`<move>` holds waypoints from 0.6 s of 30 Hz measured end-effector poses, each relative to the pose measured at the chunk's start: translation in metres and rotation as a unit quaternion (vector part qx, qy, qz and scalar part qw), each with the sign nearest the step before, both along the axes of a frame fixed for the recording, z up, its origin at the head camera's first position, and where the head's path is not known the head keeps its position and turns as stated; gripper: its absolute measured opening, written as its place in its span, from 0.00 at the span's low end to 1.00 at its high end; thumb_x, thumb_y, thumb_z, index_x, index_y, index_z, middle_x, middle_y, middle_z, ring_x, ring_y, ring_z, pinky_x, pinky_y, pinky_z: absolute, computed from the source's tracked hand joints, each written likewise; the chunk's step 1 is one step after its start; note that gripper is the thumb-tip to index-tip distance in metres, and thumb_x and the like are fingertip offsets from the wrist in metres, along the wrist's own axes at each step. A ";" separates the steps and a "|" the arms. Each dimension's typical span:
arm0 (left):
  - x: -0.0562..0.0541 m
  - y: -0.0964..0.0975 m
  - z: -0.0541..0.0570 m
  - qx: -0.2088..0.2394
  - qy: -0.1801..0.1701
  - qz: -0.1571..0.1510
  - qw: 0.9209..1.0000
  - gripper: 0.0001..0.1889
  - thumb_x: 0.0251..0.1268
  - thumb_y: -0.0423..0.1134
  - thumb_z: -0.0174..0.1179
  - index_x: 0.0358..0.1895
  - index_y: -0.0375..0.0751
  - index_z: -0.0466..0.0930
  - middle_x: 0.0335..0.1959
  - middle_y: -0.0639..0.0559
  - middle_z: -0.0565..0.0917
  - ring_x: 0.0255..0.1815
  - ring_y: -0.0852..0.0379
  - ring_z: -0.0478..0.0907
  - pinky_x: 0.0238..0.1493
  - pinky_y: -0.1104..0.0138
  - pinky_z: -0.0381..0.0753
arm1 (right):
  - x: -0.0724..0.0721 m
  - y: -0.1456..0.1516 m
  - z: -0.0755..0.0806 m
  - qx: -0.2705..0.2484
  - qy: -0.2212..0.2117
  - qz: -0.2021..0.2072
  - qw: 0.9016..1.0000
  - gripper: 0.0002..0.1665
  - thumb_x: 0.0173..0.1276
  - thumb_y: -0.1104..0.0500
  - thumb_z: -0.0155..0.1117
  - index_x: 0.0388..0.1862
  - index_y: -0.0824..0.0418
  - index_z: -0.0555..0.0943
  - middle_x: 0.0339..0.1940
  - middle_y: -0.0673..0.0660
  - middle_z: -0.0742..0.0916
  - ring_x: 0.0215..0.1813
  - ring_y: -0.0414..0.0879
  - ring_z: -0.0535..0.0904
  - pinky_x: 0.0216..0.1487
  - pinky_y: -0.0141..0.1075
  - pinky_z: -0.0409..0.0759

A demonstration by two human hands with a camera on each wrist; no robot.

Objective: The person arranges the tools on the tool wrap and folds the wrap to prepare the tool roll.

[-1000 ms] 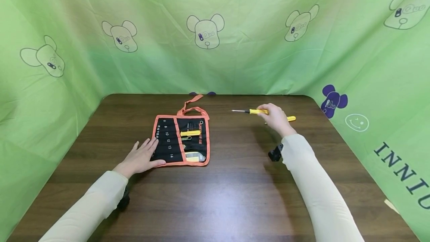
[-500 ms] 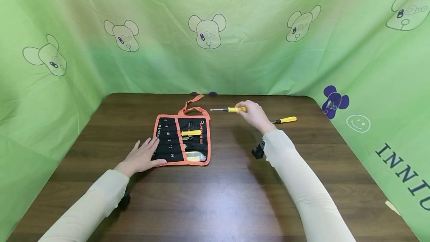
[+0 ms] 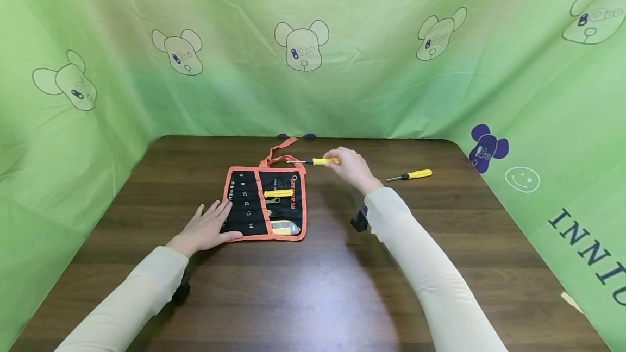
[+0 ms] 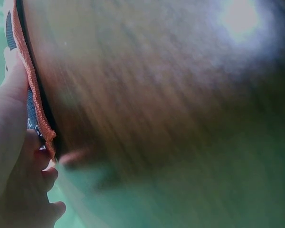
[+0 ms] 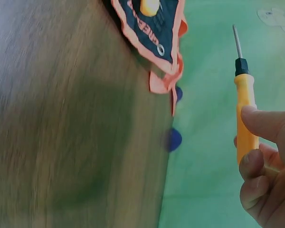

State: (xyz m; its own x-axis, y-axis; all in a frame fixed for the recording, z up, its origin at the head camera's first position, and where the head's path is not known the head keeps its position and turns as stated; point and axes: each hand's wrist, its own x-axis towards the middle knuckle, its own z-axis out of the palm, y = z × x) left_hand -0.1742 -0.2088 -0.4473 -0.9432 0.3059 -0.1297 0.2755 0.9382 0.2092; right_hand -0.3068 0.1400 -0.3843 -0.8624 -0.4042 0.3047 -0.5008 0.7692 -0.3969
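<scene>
A black tool pouch (image 3: 239,208) with orange trim lies flat on the table, its numbered slots on the left. My left hand (image 3: 205,230) rests on its lower left corner with the fingers spread; in the left wrist view the thumb lies along the orange edge. Tucked in the pouch's right section are a yellow handle (image 3: 279,193), a small wrench end (image 3: 273,200) and a grey utility knife (image 3: 285,227). My right hand (image 3: 353,168) pinches a screwdriver (image 5: 246,95) by its yellow handle, its shaft pointing left over the pouch's orange ties (image 3: 281,156).
A second yellow-handled screwdriver (image 3: 413,175) lies on the table (image 3: 313,297), to the right of my right hand. Green printed cloth (image 3: 303,96) hangs around the table's back and sides.
My right hand has carried the screwdriver leftward toward the pouch, bringing the second screwdriver into full view behind it. My left hand has stayed on the pouch.
</scene>
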 end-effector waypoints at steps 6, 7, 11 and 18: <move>-0.001 0.000 0.000 0.000 0.003 -0.002 1.000 0.49 0.58 0.68 0.48 0.70 0.31 0.51 0.70 0.36 0.52 0.70 0.38 0.47 0.63 0.41 0.38 | 0.001 -0.016 -0.003 0.013 -0.011 0.001 1.000 0.12 0.62 0.58 0.64 0.45 0.59 0.84 0.40 0.55 0.83 0.42 0.51 0.79 0.39 0.47 0.75; -0.001 0.000 0.000 0.000 0.003 -0.002 1.000 0.49 0.58 0.68 0.48 0.70 0.31 0.51 0.70 0.36 0.52 0.70 0.38 0.47 0.63 0.41 0.38 | 0.001 -0.018 -0.004 0.014 -0.014 0.000 1.000 0.12 0.62 0.58 0.64 0.45 0.59 0.84 0.41 0.54 0.83 0.41 0.50 0.79 0.39 0.46 0.75; -0.001 0.000 0.000 0.001 0.001 -0.001 1.000 0.49 0.57 0.69 0.48 0.70 0.31 0.51 0.70 0.36 0.52 0.70 0.38 0.47 0.63 0.41 0.38 | 0.003 -0.028 -0.006 0.025 -0.031 -0.004 0.999 0.12 0.63 0.57 0.64 0.45 0.58 0.84 0.41 0.53 0.83 0.41 0.48 0.78 0.40 0.45 0.75; 0.000 0.000 0.001 0.002 -0.002 0.002 1.000 0.49 0.57 0.68 0.48 0.70 0.31 0.50 0.71 0.36 0.51 0.70 0.38 0.46 0.63 0.41 0.38 | 0.003 -0.041 -0.015 0.044 -0.039 0.014 0.998 0.11 0.63 0.58 0.63 0.44 0.57 0.84 0.39 0.53 0.83 0.39 0.48 0.78 0.40 0.45 0.75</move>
